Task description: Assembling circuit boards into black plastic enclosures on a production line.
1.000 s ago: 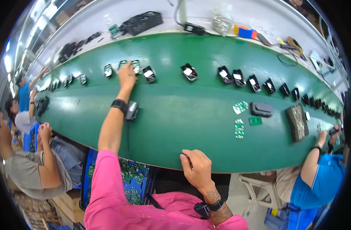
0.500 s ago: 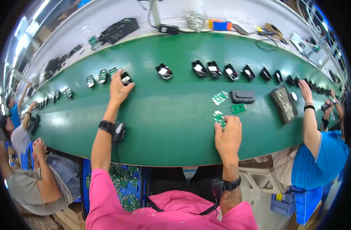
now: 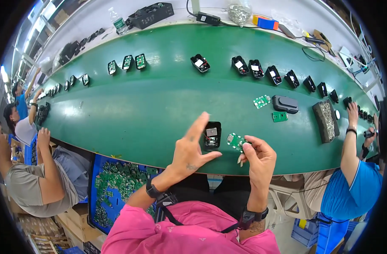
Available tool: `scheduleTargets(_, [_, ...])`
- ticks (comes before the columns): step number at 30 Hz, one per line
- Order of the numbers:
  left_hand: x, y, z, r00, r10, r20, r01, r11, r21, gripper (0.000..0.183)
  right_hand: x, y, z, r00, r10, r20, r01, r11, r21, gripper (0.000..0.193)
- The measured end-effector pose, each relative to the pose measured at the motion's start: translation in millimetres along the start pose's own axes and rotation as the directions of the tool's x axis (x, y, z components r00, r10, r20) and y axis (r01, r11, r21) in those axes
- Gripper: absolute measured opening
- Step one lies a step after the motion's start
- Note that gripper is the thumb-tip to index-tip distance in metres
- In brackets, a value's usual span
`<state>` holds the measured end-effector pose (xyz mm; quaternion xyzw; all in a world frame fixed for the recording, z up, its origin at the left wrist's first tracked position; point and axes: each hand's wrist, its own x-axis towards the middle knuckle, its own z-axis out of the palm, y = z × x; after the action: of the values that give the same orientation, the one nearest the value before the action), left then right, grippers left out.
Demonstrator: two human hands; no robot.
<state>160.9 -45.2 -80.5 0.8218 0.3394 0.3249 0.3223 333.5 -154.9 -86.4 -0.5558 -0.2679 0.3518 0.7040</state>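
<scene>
A black plastic housing [image 3: 212, 136] with a metal piece and red wires inside stands on the green table in front of me. My left hand [image 3: 189, 150] is at its left side, thumb and forefinger stretched apart and nothing held. Just right of the housing, my right hand [image 3: 259, 158] pinches a green circuit board [image 3: 236, 142] between thumb and fingers. Beyond that hand lie a board with white patches [image 3: 261, 101], a plain green board [image 3: 280, 117] and a dark grey case [image 3: 285, 104].
Open black housings [image 3: 240, 65] line the far side of the table; those at left hold boards [image 3: 140, 61]. A dark block-shaped tray [image 3: 326, 121] of small metal parts stands right. A blue bin [image 3: 117, 157] of boards sits by my left. Co-workers sit on both sides.
My left hand has brought the black housing from the far row to the near table and now has its fingers spread. My right hand has raised the circuit board beside it.
</scene>
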Motion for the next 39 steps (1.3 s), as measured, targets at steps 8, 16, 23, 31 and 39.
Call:
scheduleTargets(8, [-17.5,-7.4,17.0,0.922,-0.176,-0.345,0.164,0.984,-0.065,0.033,12.2,-4.7,43.3,0.990,0.129,0.065,-0.129,0.992,-0.004,0.019])
scheduleTargets(16, [-13.6,2.1,39.9,0.894,-0.346,-0.284,0.185,0.863,-0.470,0.020,29.4,22.5,50.2,0.973,0.200,0.116,-0.225,0.935,0.274,0.019])
scheduleTargets(23, [-13.5,-2.9,40.8,0.913,-0.277,-0.300,0.142,0.905,-0.402,0.009,19.7,14.7,44.0,0.977,0.140,0.163,-0.143,0.990,0.005,0.013])
scheduleTargets(31, [-15.6,-16.1,41.5,0.931,-0.282,-0.233,0.121,0.837,-0.533,0.016,19.8,18.6,39.4,0.968,0.166,0.188,-0.166,0.986,-0.014,0.012])
scheduleTargets(39, [-9.3,-9.5,-0.3,0.947,-0.322,0.015,0.286,0.817,-0.501,0.074,16.8,20.0,40.9,0.991,-0.013,0.134,0.071,0.896,-0.438,0.019])
